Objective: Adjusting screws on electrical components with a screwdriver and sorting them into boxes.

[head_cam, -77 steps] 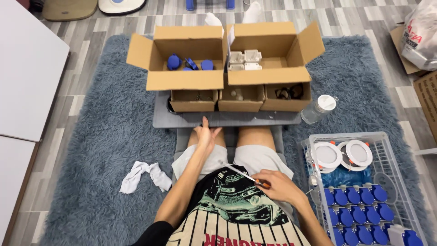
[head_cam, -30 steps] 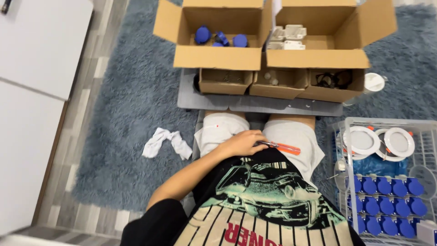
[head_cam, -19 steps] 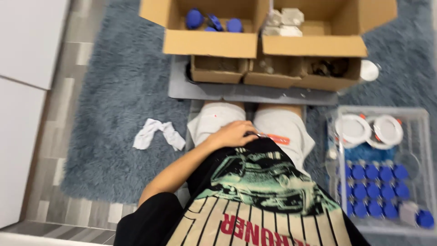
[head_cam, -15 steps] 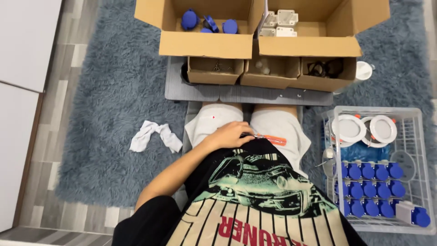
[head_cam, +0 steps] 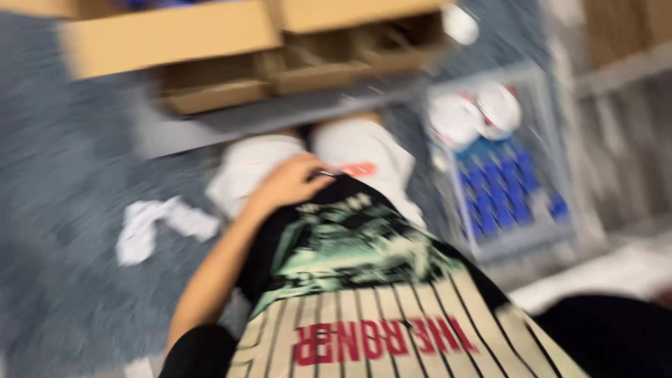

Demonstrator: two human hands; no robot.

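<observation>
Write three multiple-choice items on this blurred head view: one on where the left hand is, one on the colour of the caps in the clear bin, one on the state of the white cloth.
1. Where does the left hand rest?
A. on the person's lap at the shirt hem
B. inside a cardboard box
C. in the clear bin

2. What colour are the rows of caps in the clear bin?
A. green
B. blue
C. yellow

3. How does the white cloth lie?
A. folded square on the boxes
B. draped over the bin
C. crumpled on the grey rug

Key: 1 A, the hand sits against the white shorts by the shirt edge; 2 B, the caps show blue; 3 C, the cloth lies bunched on the rug.
</observation>
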